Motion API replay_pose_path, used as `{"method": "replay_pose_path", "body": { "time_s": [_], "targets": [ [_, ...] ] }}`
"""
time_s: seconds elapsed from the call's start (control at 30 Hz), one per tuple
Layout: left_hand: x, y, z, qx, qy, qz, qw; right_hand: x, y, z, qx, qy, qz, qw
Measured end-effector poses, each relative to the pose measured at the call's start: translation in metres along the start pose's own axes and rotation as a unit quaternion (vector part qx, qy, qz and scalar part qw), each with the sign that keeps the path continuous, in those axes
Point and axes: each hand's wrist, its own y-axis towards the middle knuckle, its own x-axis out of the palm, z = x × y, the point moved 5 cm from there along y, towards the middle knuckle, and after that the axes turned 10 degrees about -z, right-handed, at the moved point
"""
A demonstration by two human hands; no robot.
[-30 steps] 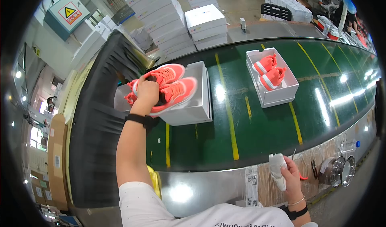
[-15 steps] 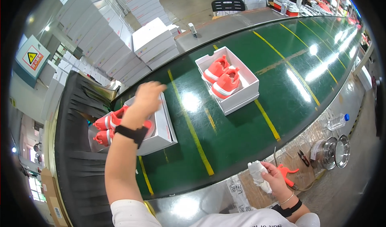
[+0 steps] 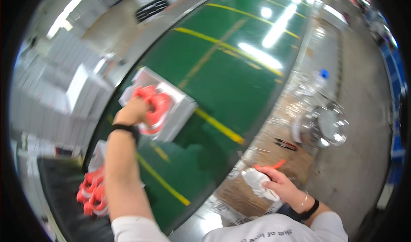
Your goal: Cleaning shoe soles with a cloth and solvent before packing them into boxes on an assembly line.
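My left hand [image 3: 133, 110] reaches into a white shoebox [image 3: 182, 120] on the green conveyor belt. Its blurred fingers are curled on one of two coral-red sneakers [image 3: 160, 107] inside, and the shoe partly hides the fingertips. At the lower right my right hand [image 3: 280, 186] is closed around a crumpled white wad [image 3: 260, 184] that looks like paper. It holds the wad above the bench beside the belt. Another pair of coral-red sneakers [image 3: 92, 192] lies to the left of my left forearm, by a second white box [image 3: 97, 154].
On the wrapped bench [image 3: 239, 199] lie an orange-red tool [image 3: 276, 164], small black snips [image 3: 285, 144], shiny metal bowls [image 3: 327, 124] and a clear bottle with a blue cap [image 3: 324, 74]. White boxes [image 3: 83, 90] are stacked beyond the belt. Dark strips [image 3: 55, 186] hang at the left.
My left hand has gone from the nearer left box to the sneakers in the farther box. The view has turned right. My right hand still holds the white wad.
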Motion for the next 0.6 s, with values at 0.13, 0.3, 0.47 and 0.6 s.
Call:
{"method": "replay_pose_path", "body": {
  "time_s": [0.13, 0.3, 0.47, 0.6],
  "targets": [
    [-0.014, -0.059, -0.018, -0.136, 0.048, 0.066, 0.987, -0.013, -0.046, -0.109, -0.223, -0.253, 0.115, 0.935],
    [-0.039, -0.155, 0.012, -0.15, 0.048, 0.166, 0.973, -0.061, -0.104, -0.206, -0.303, -0.599, 0.325, 0.666],
    [-0.017, -0.234, 0.102, -0.062, 0.023, 0.296, 0.953, -0.118, -0.081, -0.167, -0.236, -0.679, 0.243, 0.651],
    [0.038, -0.258, 0.186, -0.008, -0.015, 0.289, 0.957, -0.126, -0.077, -0.166, -0.246, -0.688, 0.239, 0.64]
  ]
}}
